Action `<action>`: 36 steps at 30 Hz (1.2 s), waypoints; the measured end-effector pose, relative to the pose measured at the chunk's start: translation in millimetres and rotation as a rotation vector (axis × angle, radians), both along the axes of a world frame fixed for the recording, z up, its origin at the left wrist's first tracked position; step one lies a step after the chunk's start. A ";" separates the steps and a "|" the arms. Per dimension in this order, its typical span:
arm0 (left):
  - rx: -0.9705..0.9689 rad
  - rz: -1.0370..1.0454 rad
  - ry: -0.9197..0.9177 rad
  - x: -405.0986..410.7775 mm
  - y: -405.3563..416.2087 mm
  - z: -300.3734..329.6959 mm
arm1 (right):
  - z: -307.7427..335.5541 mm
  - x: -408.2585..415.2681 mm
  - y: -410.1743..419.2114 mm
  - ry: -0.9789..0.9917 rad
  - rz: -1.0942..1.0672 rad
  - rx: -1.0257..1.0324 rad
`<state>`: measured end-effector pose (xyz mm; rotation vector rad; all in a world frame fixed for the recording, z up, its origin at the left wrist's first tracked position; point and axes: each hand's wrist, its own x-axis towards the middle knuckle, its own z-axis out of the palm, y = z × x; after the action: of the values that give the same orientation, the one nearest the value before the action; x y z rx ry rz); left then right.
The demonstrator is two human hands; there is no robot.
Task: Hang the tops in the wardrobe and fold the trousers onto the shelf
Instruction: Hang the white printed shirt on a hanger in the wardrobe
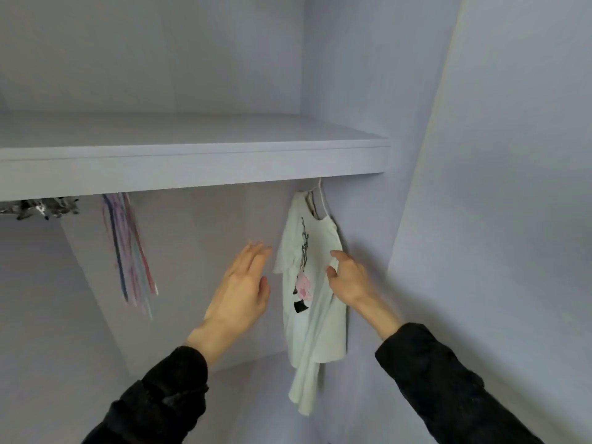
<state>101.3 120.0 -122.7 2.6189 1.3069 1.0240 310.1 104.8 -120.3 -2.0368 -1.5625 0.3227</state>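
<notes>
White top on hanger under shelf, right hand perhaps touching it

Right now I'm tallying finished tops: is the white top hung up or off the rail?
Hung. The white top hangs on a hanger under the shelf; the rail is hidden.

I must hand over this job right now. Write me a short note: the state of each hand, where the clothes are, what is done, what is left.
Left hand: open, fingers straight, beside the white top, not touching it.
Right hand: fingers curled at the top's right edge; whether they grip the cloth is unclear.
White top: on a hanger under the shelf, at the right end.
Striped garment: hangs further left.
Done: white top is hung.
Left: no trousers visible on the shelf; fold and place them.
</notes>
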 end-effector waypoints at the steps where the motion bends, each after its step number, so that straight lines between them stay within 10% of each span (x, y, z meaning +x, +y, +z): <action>1: -0.082 -0.059 -0.041 -1.1 -9.5 -4.2 | -6.4 -3.7 -21.3 0.002 -0.007 0.000; 13: -0.489 -0.630 0.031 27.8 -194.6 -89.7 | -80.9 -47.7 -315.3 0.223 -0.404 -0.145; 36: -0.527 -1.521 0.532 237.0 -667.9 -152.7 | -139.4 -8.4 -857.8 0.500 -1.412 -0.140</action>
<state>338.4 -547.9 -275.4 2.3897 -0.5409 -0.2401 301.7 -753.0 -259.7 -2.3595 0.3378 0.3117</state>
